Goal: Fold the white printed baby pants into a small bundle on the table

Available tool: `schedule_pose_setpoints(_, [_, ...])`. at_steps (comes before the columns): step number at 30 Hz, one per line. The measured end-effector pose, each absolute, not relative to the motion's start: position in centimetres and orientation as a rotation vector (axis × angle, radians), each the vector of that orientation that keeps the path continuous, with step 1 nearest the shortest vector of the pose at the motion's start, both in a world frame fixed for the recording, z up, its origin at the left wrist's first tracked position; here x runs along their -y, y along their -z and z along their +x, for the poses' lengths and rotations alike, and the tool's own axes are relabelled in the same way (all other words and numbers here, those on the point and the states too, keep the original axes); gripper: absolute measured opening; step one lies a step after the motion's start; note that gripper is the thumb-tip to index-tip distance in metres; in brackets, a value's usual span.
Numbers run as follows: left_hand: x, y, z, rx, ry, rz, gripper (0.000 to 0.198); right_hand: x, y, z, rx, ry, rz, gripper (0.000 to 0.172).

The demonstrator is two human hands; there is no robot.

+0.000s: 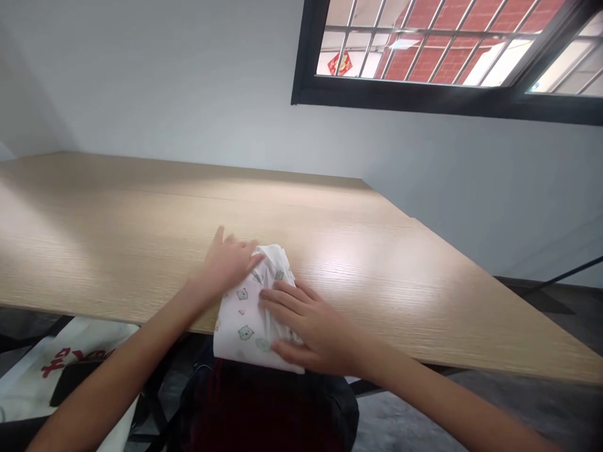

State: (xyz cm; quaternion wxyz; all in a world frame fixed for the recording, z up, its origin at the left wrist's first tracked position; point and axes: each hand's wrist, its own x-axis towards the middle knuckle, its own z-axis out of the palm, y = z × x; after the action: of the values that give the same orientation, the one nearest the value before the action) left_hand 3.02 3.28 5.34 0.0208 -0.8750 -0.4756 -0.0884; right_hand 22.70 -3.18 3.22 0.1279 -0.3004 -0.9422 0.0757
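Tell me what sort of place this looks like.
Probably a plain indoor room, perhaps an office or workroom, though I can't be sure which. A large wood-topped table reaches toward a pale wall with a dark-framed, barred window.

Clearances about the folded white cloth-like bundle printed with small animal faces (240, 320): open paths cross the broad, pale wood-grain table (164, 204) at 12 to 2 o'clock, as far as the smooth light-grey wall (179, 88). Obstacles: bare left hand (230, 260), 11 o'clock; its forearm, 8; bare right hand (318, 323), 3; dark-clothed lap (273, 408), 6.
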Motion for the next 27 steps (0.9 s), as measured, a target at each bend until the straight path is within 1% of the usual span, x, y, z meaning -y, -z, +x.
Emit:
schedule_pose_setpoints(2, [-2.3, -5.3, 2.1, 1.487, 0.425, -2.677, 0.036, 3.6, -3.0, 23.3, 2.788, -0.284, -0.870, 0.080])
schedule_pose_setpoints(3, [-1.4, -5.1, 1.4, 1.453, 0.519, -2.735, 0.037, 3.6, -2.7, 23.7, 2.808, -0.288, -0.858, 0.090])
schedule_pose_setpoints(4, [-0.4, -5.0, 0.6, 1.433, 0.601, -2.821, 0.038, 3.6, -2.4, 23.9, 2.819, -0.265, -0.837, 0.092])
schedule_pose_setpoints(5, [0.7, -4.7, -0.2, 1.437, 0.649, -2.926, 0.038, 3.4, -2.0, 24.2, 2.817, -0.223, -0.812, 0.087])
schedule_pose_setpoints(6, [1.6, -4.5, -1.1, 1.453, 0.652, -3.048, 0.038, 3.3, -1.6, 24.4, 2.801, -0.178, -0.781, 0.079])
schedule_pose_setpoints(8, [3.1, -3.9, -2.7, 1.475, 0.563, -3.294, 0.040, 3.1, -1.2, 24.7, 2.723, -0.166, -0.737, 0.060])
schedule_pose_setpoints(11, [3.8, -3.9, -4.0, 1.452, 0.436, -3.490, 0.052, 2.9, -2.0, 24.8, 2.525, -0.443, -0.885, 0.031])
schedule_pose_setpoints(13, [3.7, -4.3, -3.8, 1.531, 0.516, -3.503, 0.057, 2.5, -3.2, 24.6, 2.332, -0.650, -1.119, 0.015])
schedule_pose_setpoints(14, [3.5, -4.6, -3.3, 1.585, 0.597, -3.499, 0.057, 2.2, -3.7, 24.3, 2.231, -0.720, -1.216, 0.014])
schedule_pose_setpoints(15, [3.2, -4.8, -2.6, 1.656, 0.710, -3.473, 0.053, 1.7, -4.2, 24.0, 2.140, -0.768, -1.278, 0.017])
schedule_pose_setpoints(17, [2.4, -4.9, -1.1, 1.872, 1.010, -3.284, 0.032, 0.5, -4.8, 23.3, 1.993, -0.845, -1.329, 0.026])
schedule_pose_setpoints(18, [1.9, -4.7, -0.4, 1.996, 1.147, -3.138, 0.027, -0.2, -4.9, 23.0, 1.923, -0.909, -1.353, 0.029])
schedule_pose_setpoints(21, [0.0, -3.5, 1.2, 2.254, 1.392, -2.691, 0.037, -1.8, -4.7, 22.4, 1.728, -1.186, -1.463, 0.032])
schedule_pose_setpoints(23, [-1.0, -2.7, 1.6, 2.281, 1.371, -2.564, 0.036, -2.2, -4.4, 22.4, 1.622, -1.329, -1.520, 0.032])
schedule_pose_setpoints(24, [-1.3, -2.4, 1.8, 2.279, 1.309, -2.525, 0.034, -2.2, -4.2, 22.5, 1.608, -1.333, -1.539, 0.032])
schedule_pose_setpoints(25, [-1.5, -2.3, 1.9, 2.282, 1.224, -2.493, 0.033, -2.0, -3.9, 22.6, 1.625, -1.260, -1.557, 0.035])
schedule_pose_setpoints(26, [-1.5, -2.3, 2.2, 2.287, 1.127, -2.465, 0.033, -1.7, -3.7, 22.8, 1.674, -1.110, -1.565, 0.040])
schedule_pose_setpoints(27, [-1.4, -2.3, 2.4, 2.297, 1.037, -2.414, 0.038, -1.3, -3.4, 22.9, 1.748, -0.891, -1.553, 0.044])
